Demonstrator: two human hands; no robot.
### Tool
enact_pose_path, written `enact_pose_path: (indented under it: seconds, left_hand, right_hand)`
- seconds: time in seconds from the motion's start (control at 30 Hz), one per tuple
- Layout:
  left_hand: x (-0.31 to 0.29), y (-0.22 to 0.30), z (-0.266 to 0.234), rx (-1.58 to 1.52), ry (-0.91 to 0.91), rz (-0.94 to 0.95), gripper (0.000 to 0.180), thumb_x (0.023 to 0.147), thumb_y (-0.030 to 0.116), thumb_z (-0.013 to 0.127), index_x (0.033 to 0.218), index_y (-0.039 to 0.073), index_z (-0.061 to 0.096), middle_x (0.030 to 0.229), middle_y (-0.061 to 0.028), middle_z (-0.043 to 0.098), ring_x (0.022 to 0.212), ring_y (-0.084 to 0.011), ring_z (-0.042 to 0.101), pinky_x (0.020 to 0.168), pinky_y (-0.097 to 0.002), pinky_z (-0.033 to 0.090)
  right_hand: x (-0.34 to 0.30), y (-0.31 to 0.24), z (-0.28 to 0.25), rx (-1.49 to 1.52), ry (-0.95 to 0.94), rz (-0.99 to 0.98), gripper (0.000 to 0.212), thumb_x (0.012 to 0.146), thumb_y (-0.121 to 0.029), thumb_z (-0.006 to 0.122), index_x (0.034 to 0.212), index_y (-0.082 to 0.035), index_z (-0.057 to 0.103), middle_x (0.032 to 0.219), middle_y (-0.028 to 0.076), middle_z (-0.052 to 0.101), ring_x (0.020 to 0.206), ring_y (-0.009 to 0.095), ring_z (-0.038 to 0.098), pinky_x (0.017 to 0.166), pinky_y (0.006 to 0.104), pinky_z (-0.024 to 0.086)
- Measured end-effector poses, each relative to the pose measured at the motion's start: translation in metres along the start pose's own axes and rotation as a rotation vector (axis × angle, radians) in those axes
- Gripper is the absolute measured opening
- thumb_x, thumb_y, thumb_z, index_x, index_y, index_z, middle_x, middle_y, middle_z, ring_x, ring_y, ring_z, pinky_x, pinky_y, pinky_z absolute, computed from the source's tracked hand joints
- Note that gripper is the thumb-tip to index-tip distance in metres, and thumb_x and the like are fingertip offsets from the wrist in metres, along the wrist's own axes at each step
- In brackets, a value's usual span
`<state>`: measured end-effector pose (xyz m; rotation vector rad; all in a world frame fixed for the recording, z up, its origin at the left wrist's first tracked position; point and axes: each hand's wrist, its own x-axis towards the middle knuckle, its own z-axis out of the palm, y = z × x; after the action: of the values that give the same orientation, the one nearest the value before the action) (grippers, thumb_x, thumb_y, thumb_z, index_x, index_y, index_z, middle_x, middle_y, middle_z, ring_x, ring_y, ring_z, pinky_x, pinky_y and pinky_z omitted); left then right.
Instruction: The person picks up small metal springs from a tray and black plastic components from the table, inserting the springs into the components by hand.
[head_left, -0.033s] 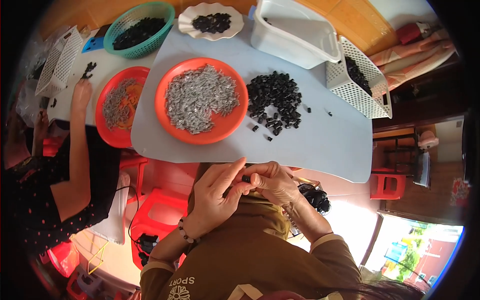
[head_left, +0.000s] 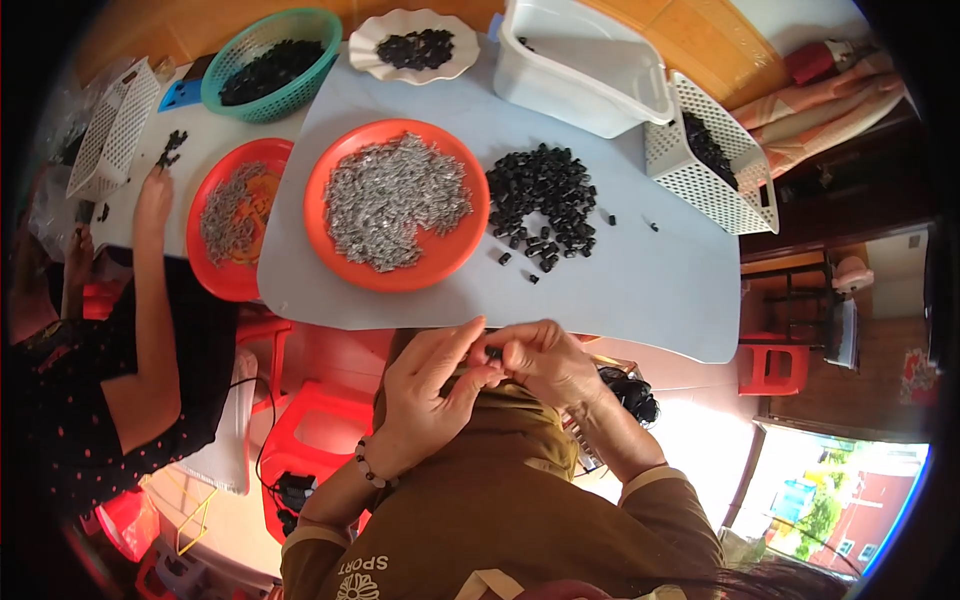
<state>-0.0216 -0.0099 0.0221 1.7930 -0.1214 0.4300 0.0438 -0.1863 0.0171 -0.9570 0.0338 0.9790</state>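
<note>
Just below the frame's centre, the right hand (head_left: 548, 366) pinches a small black plastic-looking piece (head_left: 494, 353) beside the left hand (head_left: 424, 384), whose hold cannot be told; the piece, presumably light, stiff and slightly slippery, is best gripped across its sides.

From my remote post, I watch a right hand (head_left: 548, 365) grip a small black piece (head_left: 493, 353) at the fingertips of the left hand (head_left: 425, 385), near a gray table (head_left: 660, 290). On it, a red plate (head_left: 313, 205) of silvery parts (head_left: 390, 195) sits beside heaped black pieces (head_left: 548, 190); a co-worker's hand (head_left: 155, 195) shows at left.
</note>
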Motion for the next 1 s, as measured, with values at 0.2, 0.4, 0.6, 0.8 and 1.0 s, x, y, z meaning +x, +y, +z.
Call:
enact_pose_path:
  seconds: [0.2,0.4,0.6,0.8,1.0]
  left_hand:
    - [-0.007,-0.003,-0.008,-0.141,0.125,-0.104,0.018,0.089,-0.001,0.063,0.106,-0.001,0.069,0.090,-0.0105,0.068,0.078,-0.0148,0.065,0.072,-0.0245,0.052]
    - [-0.018,-0.015,-0.003,-0.293,0.072,-0.310,0.028,0.090,-0.004,0.055,0.117,-0.002,0.064,0.086,-0.0043,0.064,0.077,-0.0079,0.059,0.070,-0.0218,0.048]
    - [-0.025,-0.027,-0.001,-0.369,0.005,-0.445,0.037,0.087,-0.002,0.055,0.123,0.001,0.062,0.080,0.0005,0.059,0.068,-0.0039,0.052,0.063,-0.0198,0.045]
    - [-0.020,-0.034,0.006,-0.344,-0.109,-0.482,0.036,0.087,-0.002,0.056,0.122,0.002,0.063,0.078,0.0003,0.059,0.065,-0.0038,0.050,0.060,-0.0197,0.043]
    - [-0.012,-0.034,0.007,-0.272,-0.177,-0.435,0.027,0.088,0.000,0.059,0.113,0.001,0.067,0.077,-0.0027,0.060,0.062,-0.0057,0.050,0.057,-0.0210,0.042]
  right_hand:
    - [0.002,-0.176,-0.068,-0.958,0.768,-0.970,0.035,0.094,-0.024,0.062,0.116,0.003,0.066,0.094,0.006,0.069,0.083,0.011,0.062,0.082,0.0265,0.049]
    - [0.009,-0.281,-0.137,-1.730,1.290,-0.735,0.034,0.087,-0.014,0.060,0.121,-0.013,0.067,0.093,0.021,0.069,0.088,0.027,0.069,0.079,0.0360,0.052]
    - [0.054,-0.162,-0.079,-1.550,0.662,-0.913,0.013,0.088,-0.006,0.066,0.098,-0.007,0.073,0.088,0.009,0.071,0.072,0.014,0.064,0.064,0.0270,0.052]
    - [0.075,-0.106,-0.055,-1.578,0.413,-0.701,0.012,0.081,0.000,0.067,0.091,-0.005,0.070,0.082,0.010,0.066,0.078,0.027,0.060,0.069,0.0346,0.052]
    - [0.084,-0.106,-0.055,-1.709,0.287,-0.726,0.016,0.078,0.002,0.068,0.091,-0.006,0.069,0.083,0.008,0.063,0.081,0.027,0.056,0.073,0.0376,0.049]
